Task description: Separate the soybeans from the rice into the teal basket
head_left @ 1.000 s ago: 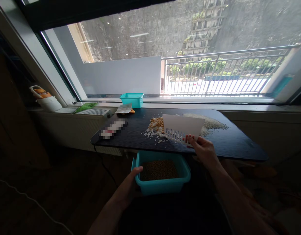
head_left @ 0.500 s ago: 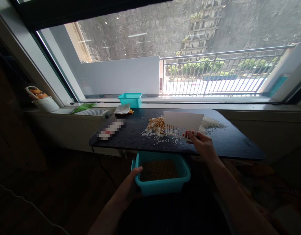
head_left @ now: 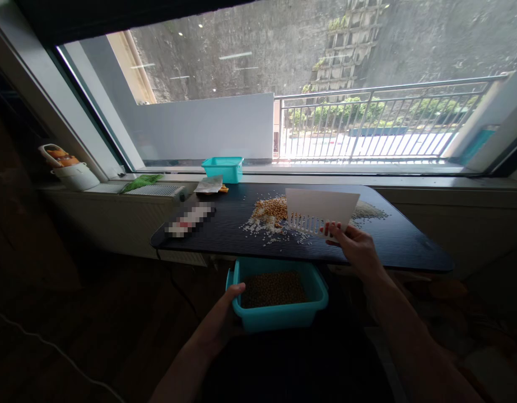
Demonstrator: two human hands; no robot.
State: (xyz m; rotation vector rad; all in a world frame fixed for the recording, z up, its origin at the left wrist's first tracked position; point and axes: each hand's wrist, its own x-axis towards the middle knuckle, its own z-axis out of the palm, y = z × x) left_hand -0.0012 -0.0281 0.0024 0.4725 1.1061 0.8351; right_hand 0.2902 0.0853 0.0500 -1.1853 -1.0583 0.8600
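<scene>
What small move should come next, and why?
Perhaps ease the white slotted sheet left into the yellow grains: the right hand grips it beside them, white grains lie mixed at their edge, and the left hand holds a teal bin.

head view | faces forward, down | near tabletop (head_left: 227,229) (window (head_left: 241,67) beyond)

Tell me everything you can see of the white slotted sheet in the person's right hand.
The sheet looks thin and stiff, perhaps plastic, wider at the top than the bottom. Its upper part is plain; narrow slots run along the lower part. It is held raised on edge at the table, hiding some of the beans and white grains behind. The right hand grips its lower right corner; table contact is unclear.
</scene>
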